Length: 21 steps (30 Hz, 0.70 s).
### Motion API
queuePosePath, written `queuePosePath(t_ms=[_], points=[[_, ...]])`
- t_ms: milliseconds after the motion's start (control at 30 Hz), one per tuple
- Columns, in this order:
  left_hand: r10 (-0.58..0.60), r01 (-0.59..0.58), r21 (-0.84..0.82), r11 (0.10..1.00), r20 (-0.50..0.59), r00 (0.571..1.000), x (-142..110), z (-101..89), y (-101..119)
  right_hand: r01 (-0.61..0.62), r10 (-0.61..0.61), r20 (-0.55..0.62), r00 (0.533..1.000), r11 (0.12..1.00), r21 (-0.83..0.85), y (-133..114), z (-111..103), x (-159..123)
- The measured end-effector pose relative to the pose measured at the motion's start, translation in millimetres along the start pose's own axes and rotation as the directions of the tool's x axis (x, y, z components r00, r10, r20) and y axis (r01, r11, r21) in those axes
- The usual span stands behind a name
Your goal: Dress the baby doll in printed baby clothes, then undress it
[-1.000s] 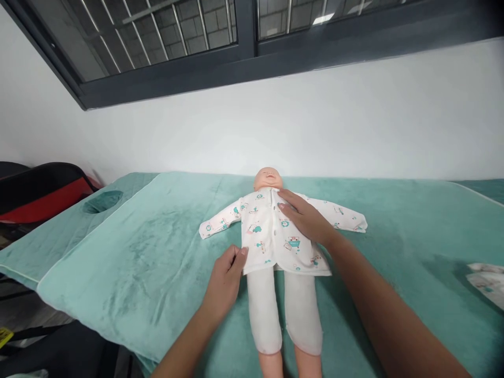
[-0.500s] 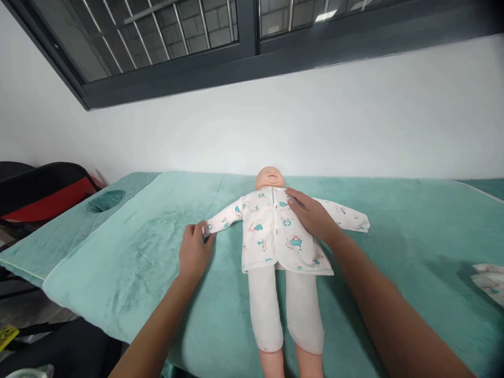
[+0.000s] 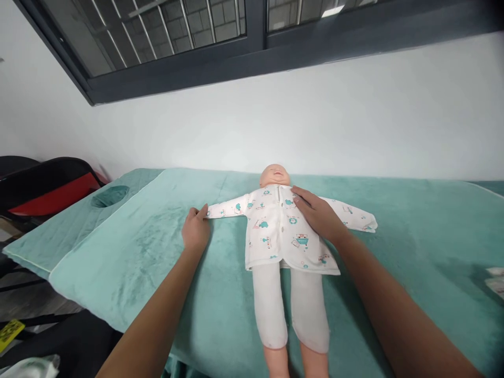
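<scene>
A baby doll (image 3: 274, 175) lies on its back on a teal blanket (image 3: 149, 252), dressed in a white printed shirt (image 3: 275, 231) and white trousers (image 3: 291, 304). My left hand (image 3: 196, 229) pinches the cuff of the doll's sleeve (image 3: 228, 208), which is stretched straight out to the left. My right hand (image 3: 318, 214) lies flat on the doll's chest, fingers extended, pressing the shirt down.
A black and red chair (image 3: 47, 186) stands at the left beyond the bed's edge. A round hole (image 3: 109, 195) shows in the mattress at the far left. A bit of printed white cloth (image 3: 495, 281) lies at the right edge. A white wall rises behind.
My left hand moved from the shirt's lower hem to the sleeve cuff and drew the sleeve out straight to the left. The right hand stayed on the chest.
</scene>
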<state>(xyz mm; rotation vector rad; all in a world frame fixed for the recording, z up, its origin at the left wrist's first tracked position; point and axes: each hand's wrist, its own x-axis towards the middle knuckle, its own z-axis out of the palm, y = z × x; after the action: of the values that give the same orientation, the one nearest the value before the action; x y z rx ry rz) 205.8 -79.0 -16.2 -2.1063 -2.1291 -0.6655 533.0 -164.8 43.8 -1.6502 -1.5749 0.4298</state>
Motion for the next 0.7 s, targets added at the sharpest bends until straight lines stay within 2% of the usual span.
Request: queuePosePath(t_ms=[267, 433, 500, 567, 667, 700], points=[[-0.042, 0.042, 0.009, 0.999, -0.018, 0.999, -0.9, 1.9, -1.1, 0.018, -0.017, -0.042, 0.999, 0.999, 0.032, 1.9, 2.7, 1.3], [-0.109, 0.104, -0.086, 0.991, -0.060, 0.992, -0.8, 1.6, -1.5, 0.033, -0.011, -0.207, 0.978, 0.994, 0.104, 6.2, 7.0, -3.5], [-0.131, 0.122, -0.142, 0.982, -0.060, 0.990, -0.6, 1.7, -3.1, 0.060, -0.024, -0.331, 0.943, 0.993, 0.101, 16.4, 1.7, -10.4], [-0.159, 0.145, -0.207, 0.968, -0.052, 0.986, 0.2, 1.5, -4.6, 0.020, 0.013, -0.484, 0.875, 0.998, 0.063, 34.3, -10.8, -21.1], [-0.204, 0.188, -0.278, 0.942, -0.029, 0.978, 2.5, 0.4, -5.5, -0.175, 0.116, -0.670, 0.734, 0.984, -0.021, 70.3, -37.5, -40.0], [-0.218, 0.204, -0.288, 0.936, -0.019, 0.976, 3.2, -0.2, -5.4, -0.248, 0.136, -0.696, 0.705, 0.967, -0.062, 82.2, -45.9, -45.2]])
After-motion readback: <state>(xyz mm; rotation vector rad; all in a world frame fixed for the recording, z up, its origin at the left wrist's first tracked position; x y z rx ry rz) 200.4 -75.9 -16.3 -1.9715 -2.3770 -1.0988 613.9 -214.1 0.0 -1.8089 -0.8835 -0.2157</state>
